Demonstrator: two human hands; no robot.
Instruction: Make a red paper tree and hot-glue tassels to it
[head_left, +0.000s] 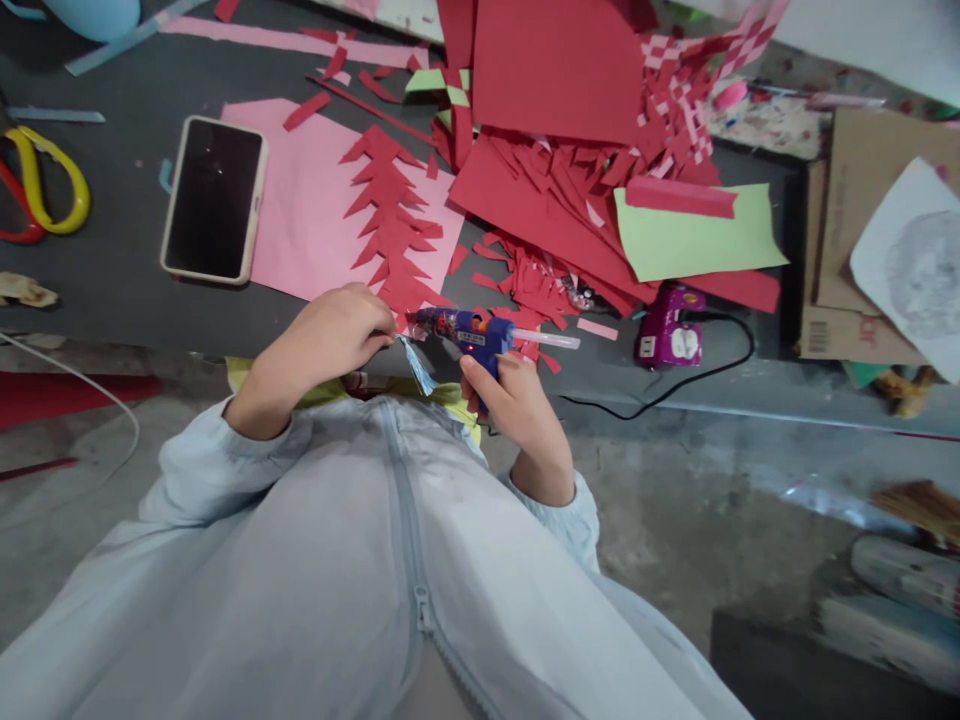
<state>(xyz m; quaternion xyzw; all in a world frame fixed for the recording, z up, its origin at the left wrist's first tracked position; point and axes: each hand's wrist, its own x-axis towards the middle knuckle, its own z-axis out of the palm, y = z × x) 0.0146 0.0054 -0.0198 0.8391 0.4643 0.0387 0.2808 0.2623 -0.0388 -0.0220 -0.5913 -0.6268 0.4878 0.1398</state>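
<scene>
My right hand point(514, 400) is wrapped round the handle of a blue glue gun point(476, 335), with a clear glue stick point(547, 339) poking out of its back. The gun's nozzle points left, close to the fingertips of my left hand point(337, 325). Those fingers are pinched together, and a light blue tassel point(416, 366) hangs beside them; its top is partly hidden. Just beyond, a spiky red paper cutout point(388, 215) lies on a pink sheet point(300, 190), its near end by the nozzle.
A phone point(215, 200) and yellow-handled scissors point(56, 180) lie at the left. Red paper point(555, 70) and scraps cover the back middle, with a green sheet point(701, 235) to their right. A purple box point(671, 328) with a black cable and cardboard point(862, 220) are at the right.
</scene>
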